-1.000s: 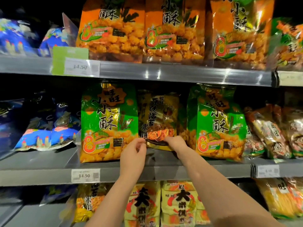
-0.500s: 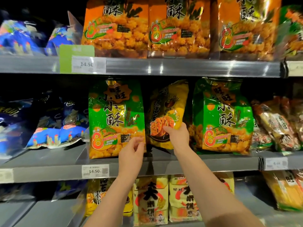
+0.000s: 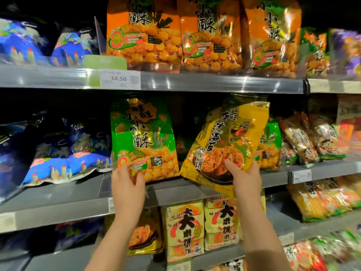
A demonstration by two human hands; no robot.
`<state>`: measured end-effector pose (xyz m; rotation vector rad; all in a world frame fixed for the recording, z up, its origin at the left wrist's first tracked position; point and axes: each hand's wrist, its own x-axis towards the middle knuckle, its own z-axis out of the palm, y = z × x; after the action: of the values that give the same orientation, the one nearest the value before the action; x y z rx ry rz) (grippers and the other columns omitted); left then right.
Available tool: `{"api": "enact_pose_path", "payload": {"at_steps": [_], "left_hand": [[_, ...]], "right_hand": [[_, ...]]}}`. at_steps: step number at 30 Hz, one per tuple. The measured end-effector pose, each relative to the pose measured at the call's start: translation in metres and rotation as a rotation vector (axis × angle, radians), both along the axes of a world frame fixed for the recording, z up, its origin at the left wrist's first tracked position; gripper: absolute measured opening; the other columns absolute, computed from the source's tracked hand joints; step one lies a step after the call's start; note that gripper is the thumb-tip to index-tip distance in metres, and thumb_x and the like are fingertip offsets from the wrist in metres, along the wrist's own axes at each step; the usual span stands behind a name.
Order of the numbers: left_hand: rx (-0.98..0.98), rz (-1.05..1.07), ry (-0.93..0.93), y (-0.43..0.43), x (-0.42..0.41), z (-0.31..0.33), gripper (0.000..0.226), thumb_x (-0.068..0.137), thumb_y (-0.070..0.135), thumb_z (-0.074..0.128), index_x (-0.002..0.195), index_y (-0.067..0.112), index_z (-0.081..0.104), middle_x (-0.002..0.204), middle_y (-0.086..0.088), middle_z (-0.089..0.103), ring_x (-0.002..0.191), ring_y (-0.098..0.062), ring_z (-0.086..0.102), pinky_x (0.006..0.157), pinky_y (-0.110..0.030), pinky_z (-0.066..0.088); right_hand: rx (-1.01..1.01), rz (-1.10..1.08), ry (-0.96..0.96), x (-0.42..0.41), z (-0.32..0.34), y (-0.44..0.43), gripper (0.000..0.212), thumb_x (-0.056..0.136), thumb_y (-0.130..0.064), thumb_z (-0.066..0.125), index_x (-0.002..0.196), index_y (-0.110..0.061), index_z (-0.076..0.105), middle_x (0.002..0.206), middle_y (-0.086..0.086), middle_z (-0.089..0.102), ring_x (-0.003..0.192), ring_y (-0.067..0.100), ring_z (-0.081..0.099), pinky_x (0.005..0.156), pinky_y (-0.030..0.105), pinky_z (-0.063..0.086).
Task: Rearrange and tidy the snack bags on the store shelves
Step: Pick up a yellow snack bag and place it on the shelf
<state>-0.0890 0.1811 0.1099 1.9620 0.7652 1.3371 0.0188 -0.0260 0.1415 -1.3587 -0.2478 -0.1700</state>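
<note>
Head view.

- Yellow snack bag point(image 3: 230, 141): tilted, top leaning right, held in front of the middle shelf point(image 3: 78, 198). Its lower edge hangs past the shelf's front lip, and it covers part of a second green bag point(image 3: 272, 145).
- Right hand point(image 3: 247, 178): fingers grasping the yellow snack bag's lower right corner, thumb on its front.
- Left hand point(image 3: 127, 184): fingers released, loosely spread at the lower front of the upright green snack bag point(image 3: 142, 137); contact unclear.
- Upper shelf point(image 3: 214, 83): orange bags point(image 3: 142, 36), price label point(image 3: 119, 79).
- Left: blue bags point(image 3: 64, 163), slumped.

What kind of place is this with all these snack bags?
Most likely a supermarket snack aisle: tiered metal shelves, a price label reading 14.50 on the shelf edge, and rows of identical orange snack bags facing out. The right hand holds a yellow bag.
</note>
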Motion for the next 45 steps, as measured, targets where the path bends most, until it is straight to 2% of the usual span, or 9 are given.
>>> {"api": "enact_pose_path", "payload": {"at_steps": [4, 8, 13, 21, 31, 35, 38, 42, 45], "left_hand": [[0.018, -0.058, 0.03, 0.005, -0.009, -0.002, 0.04, 0.091, 0.013, 0.054, 0.13, 0.011, 0.046, 0.142, -0.012, 0.036, 0.134, -0.024, 0.031, 0.109, -0.041, 0.03], [-0.005, -0.089, 0.051, 0.005, -0.008, -0.002, 0.051, 0.093, 0.018, 0.052, 0.14, 0.014, 0.034, 0.153, -0.012, 0.02, 0.141, -0.028, 0.022, 0.112, -0.046, 0.028], [-0.051, -0.084, 0.003, 0.004, -0.001, 0.009, 0.053, 0.091, 0.018, 0.052, 0.14, 0.011, 0.032, 0.147, -0.014, 0.026, 0.13, -0.031, 0.034, 0.103, -0.045, 0.035], [-0.104, -0.024, 0.209, 0.01, 0.012, 0.017, 0.052, 0.089, 0.024, 0.052, 0.135, 0.012, 0.03, 0.152, -0.018, 0.009, 0.117, -0.041, 0.043, 0.095, -0.046, 0.04], [0.0, 0.04, 0.305, 0.007, 0.01, 0.01, 0.038, 0.095, 0.035, 0.043, 0.12, 0.008, 0.055, 0.12, -0.017, 0.037, 0.095, -0.034, 0.051, 0.083, -0.039, 0.043], [0.08, 0.069, 0.316, -0.001, 0.009, 0.003, 0.046, 0.094, 0.032, 0.048, 0.135, 0.012, 0.04, 0.117, -0.02, 0.052, 0.1, -0.037, 0.055, 0.075, -0.039, 0.043], [-0.003, 0.103, 0.267, -0.002, 0.009, 0.006, 0.059, 0.092, 0.03, 0.055, 0.136, 0.001, 0.028, 0.111, -0.025, 0.06, 0.096, -0.04, 0.06, 0.067, -0.037, 0.039], [-0.017, 0.159, 0.366, 0.009, 0.013, 0.011, 0.052, 0.092, 0.037, 0.053, 0.122, -0.004, 0.039, 0.104, -0.027, 0.063, 0.093, -0.04, 0.06, 0.064, -0.038, 0.039], [0.04, 0.187, 0.479, 0.017, 0.015, 0.011, 0.052, 0.095, 0.041, 0.047, 0.129, 0.002, 0.044, 0.104, -0.021, 0.064, 0.096, -0.037, 0.059, 0.064, -0.038, 0.04]], "right_hand": [[0.094, -0.053, 0.035, -0.017, -0.011, 0.007, 0.076, 0.078, -0.038, 0.07, 0.139, -0.014, 0.034, 0.137, 0.006, 0.049, 0.124, 0.029, 0.048, 0.102, 0.051, 0.041], [0.123, -0.098, 0.027, -0.025, -0.018, 0.006, 0.053, 0.086, -0.024, 0.066, 0.131, -0.012, 0.041, 0.126, 0.006, 0.054, 0.11, 0.023, 0.051, 0.095, 0.039, 0.042], [0.153, -0.094, 0.034, -0.032, -0.02, 0.01, 0.055, 0.085, -0.024, 0.067, 0.132, -0.012, 0.041, 0.129, 0.007, 0.054, 0.119, 0.028, 0.051, 0.102, 0.049, 0.041], [0.156, -0.049, 0.032, -0.027, -0.023, 0.007, 0.058, 0.084, -0.027, 0.067, 0.134, -0.014, 0.041, 0.13, 0.006, 0.054, 0.12, 0.028, 0.05, 0.103, 0.052, 0.04], [0.135, 0.001, 0.012, -0.016, -0.023, 0.011, 0.068, 0.084, -0.028, 0.067, 0.141, -0.015, 0.033, 0.136, 0.005, 0.05, 0.125, 0.027, 0.046, 0.106, 0.049, 0.037], [0.133, 0.013, 0.023, -0.014, -0.025, 0.013, 0.071, 0.083, -0.03, 0.068, 0.143, -0.014, 0.032, 0.14, 0.006, 0.047, 0.128, 0.027, 0.044, 0.107, 0.051, 0.035], [0.127, 0.005, 0.022, -0.013, -0.026, 0.013, 0.068, 0.083, -0.03, 0.068, 0.14, -0.014, 0.035, 0.136, 0.006, 0.051, 0.125, 0.028, 0.046, 0.106, 0.05, 0.037], [0.128, 0.01, 0.019, -0.013, -0.024, 0.011, 0.063, 0.085, -0.026, 0.067, 0.139, -0.013, 0.037, 0.131, 0.004, 0.053, 0.122, 0.026, 0.049, 0.102, 0.041, 0.04], [0.132, 0.01, 0.013, -0.016, -0.023, 0.01, 0.06, 0.086, -0.024, 0.066, 0.137, -0.013, 0.038, 0.126, 0.003, 0.054, 0.117, 0.024, 0.05, 0.094, 0.035, 0.04]]}}
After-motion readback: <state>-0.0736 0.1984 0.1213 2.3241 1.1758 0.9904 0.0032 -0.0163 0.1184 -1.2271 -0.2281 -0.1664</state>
